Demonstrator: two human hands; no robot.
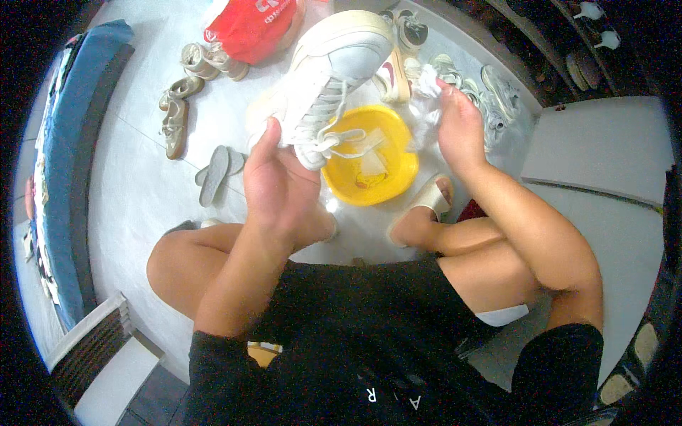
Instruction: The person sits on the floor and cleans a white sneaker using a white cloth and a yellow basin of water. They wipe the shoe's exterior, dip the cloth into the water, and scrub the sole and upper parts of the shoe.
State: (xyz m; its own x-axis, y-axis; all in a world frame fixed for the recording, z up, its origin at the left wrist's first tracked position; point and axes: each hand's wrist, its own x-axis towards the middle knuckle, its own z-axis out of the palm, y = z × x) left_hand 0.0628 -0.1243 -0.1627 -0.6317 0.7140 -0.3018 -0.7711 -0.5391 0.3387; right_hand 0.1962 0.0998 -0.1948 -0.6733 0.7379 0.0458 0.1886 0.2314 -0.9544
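Observation:
A white lace-up sneaker (319, 80) is held up in my left hand (279, 181), its toe pointing up and to the right and its laces tied in a bow. My right hand (461, 125) pinches a crumpled white tissue or wipe (424, 114), apart from the shoe. Below and between the hands, a yellow plastic basin (397, 183) stands on the floor with translucent whitish pieces inside; what they are I cannot tell. My left fingers are partly hidden behind the sneaker.
Beige shoes (175, 128) and grey insoles (214, 175) lie at the left. A red bag (256, 32) is at the top. Several sneakers (498, 93) stand at the upper right, near a shoe rack (554, 32). A slatted chair (90, 341) is at the lower left.

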